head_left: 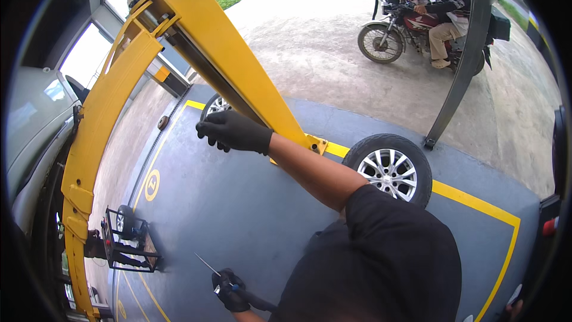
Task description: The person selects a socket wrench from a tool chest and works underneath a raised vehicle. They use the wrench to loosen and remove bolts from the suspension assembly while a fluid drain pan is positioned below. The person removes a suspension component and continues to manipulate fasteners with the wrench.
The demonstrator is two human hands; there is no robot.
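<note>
My right hand [235, 132], in a black glove, is raised beside the yellow lift post [250, 65]. Its fingers are curled in; whatever they may hold is hidden. Low in the picture, my left hand [232, 292], also gloved in black, is closed around a screwdriver [207, 263] whose thin metal shaft points up and left. A bit of blue shows at that hand, and a dark bar-like piece runs from it toward my body; I cannot tell what that piece is.
A wheel with a silver rim [388, 173] lies by the post's base plate [317, 144]; another wheel [218, 105] is partly behind the post. A black wheeled cart [134, 241] stands at left, near a raised vehicle [36, 125]. Outside, a person rides a red motorcycle [420, 21] past a dark pole [462, 71].
</note>
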